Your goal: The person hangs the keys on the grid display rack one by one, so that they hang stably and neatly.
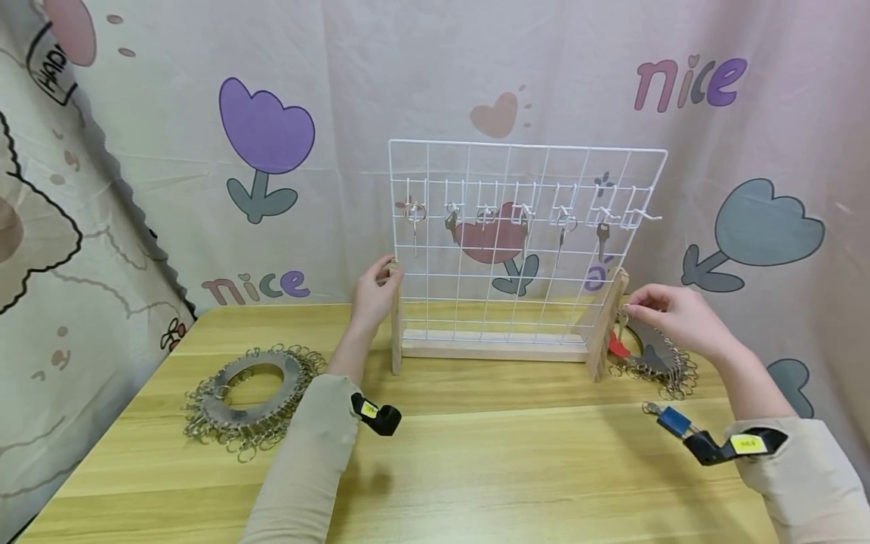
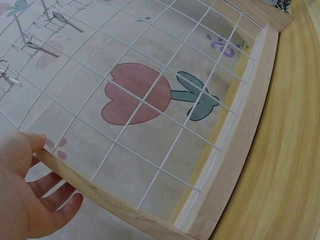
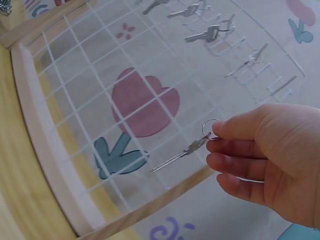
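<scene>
A white wire grid rack (image 1: 496, 348) with a wooden base and side posts stands on the table. Several silver keys, such as this key (image 1: 603, 234), hang by rings from its row of white hooks (image 1: 646, 216). My left hand (image 1: 374, 291) grips the top end of the left wooden post (image 2: 100, 192), thumb on the near face and other fingers partly behind. Beside the right post, my right hand (image 1: 680, 317) pinches the ring of a silver key (image 3: 192, 146) between thumb and forefinger. That key dangles in front of the grid in the right wrist view.
A flat grey ring (image 1: 288, 378) fringed with many small metal rings lies at left. A similar grey ring (image 1: 655, 357) lies behind the right post, with a red piece (image 1: 618, 346) near it. A blue tag (image 1: 674, 421) shows by the right wrist camera. A printed curtain (image 1: 170, 151) hangs behind.
</scene>
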Demonstrator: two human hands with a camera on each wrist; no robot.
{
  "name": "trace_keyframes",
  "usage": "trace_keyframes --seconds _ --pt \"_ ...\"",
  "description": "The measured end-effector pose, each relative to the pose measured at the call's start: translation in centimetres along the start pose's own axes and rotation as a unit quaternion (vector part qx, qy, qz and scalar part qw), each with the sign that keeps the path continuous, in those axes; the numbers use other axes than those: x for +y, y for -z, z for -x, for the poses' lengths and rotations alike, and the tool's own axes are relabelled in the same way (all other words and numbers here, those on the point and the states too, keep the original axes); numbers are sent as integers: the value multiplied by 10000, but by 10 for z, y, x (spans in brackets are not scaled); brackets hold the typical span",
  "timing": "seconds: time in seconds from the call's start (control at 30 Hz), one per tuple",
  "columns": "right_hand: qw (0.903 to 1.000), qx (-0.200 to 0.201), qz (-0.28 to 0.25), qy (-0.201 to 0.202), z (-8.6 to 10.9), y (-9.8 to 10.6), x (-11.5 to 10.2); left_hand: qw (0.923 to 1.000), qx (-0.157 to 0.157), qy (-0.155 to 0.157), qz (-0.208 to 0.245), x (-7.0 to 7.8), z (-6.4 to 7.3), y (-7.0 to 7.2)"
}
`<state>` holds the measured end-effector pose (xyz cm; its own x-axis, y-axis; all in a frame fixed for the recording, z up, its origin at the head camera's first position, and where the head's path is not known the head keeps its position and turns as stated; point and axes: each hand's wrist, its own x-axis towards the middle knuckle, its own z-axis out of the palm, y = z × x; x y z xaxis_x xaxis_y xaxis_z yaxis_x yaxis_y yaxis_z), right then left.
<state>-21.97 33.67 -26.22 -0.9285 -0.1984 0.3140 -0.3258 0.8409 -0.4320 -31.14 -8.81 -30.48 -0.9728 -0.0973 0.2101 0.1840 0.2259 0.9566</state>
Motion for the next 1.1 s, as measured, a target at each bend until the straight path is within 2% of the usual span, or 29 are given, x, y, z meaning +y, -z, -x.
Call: trace_keyframes --seconds 0.23,0.8,1.1 --pt "9999 -136 32 -1 -7 22 -4 10000 -6 -19 -44 0 -1 0" --pt "9991 410 -32 -140 -25 57 -22 10000 21 -5 -77 -1 -2 4" --pt "9978 644 89 -146 -31 77 -25 10000 -18 24 -53 -1 -1 0"
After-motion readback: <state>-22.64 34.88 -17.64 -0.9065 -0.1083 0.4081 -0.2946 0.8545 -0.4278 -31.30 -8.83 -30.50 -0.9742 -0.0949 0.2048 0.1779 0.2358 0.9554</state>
